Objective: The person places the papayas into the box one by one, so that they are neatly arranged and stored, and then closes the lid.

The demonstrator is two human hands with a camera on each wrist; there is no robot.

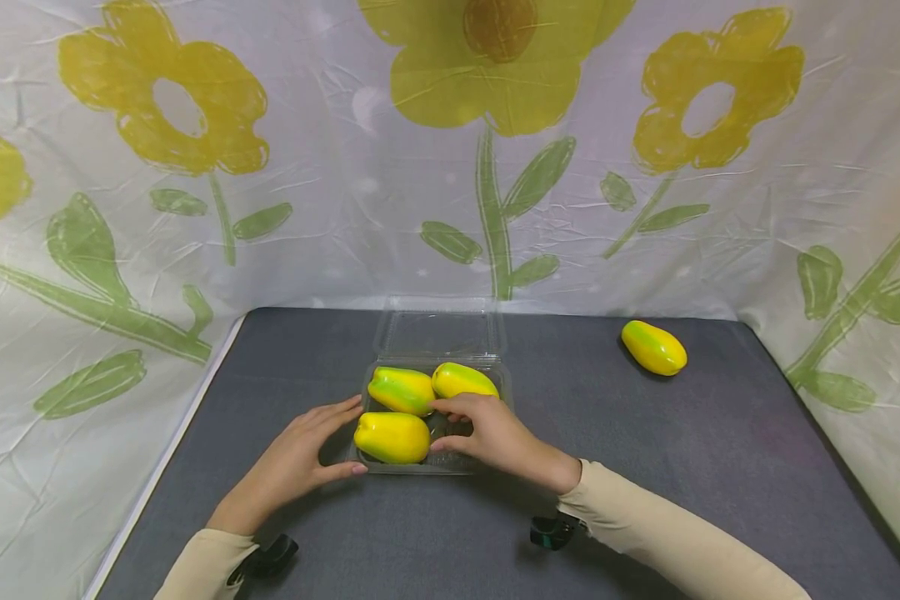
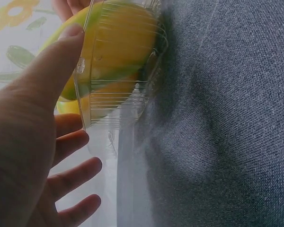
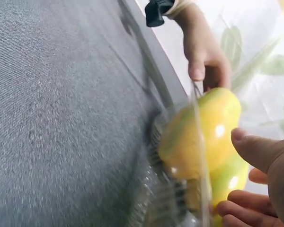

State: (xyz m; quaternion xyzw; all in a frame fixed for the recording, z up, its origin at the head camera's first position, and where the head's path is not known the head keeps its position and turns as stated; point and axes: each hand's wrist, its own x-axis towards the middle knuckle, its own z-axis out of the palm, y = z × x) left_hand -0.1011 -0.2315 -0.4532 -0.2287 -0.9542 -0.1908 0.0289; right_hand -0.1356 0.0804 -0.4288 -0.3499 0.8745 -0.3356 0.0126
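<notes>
Filling the box [image 1: 453, 468] seemed in hand: three fruits [image 1: 392, 438] lay inside. The left hand [image 1: 303, 450], fingers spread, was beside it; the relaxed right hand [image 1: 491, 432], over it, gripped nothing. The next move probably called for the fourth fruit [image 1: 654, 347], on the table [image 1: 645, 450].

The see-through, boxy plastic container [image 2: 116, 101] has shiny, ridged sides. The yellow-green, oval fruits [image 1: 392, 437] are smooth and glossy. The dark grey cloth [image 1: 720, 450] is matt. The white, flowered sheet [image 1: 322, 125] is shiny, maybe plastic.
</notes>
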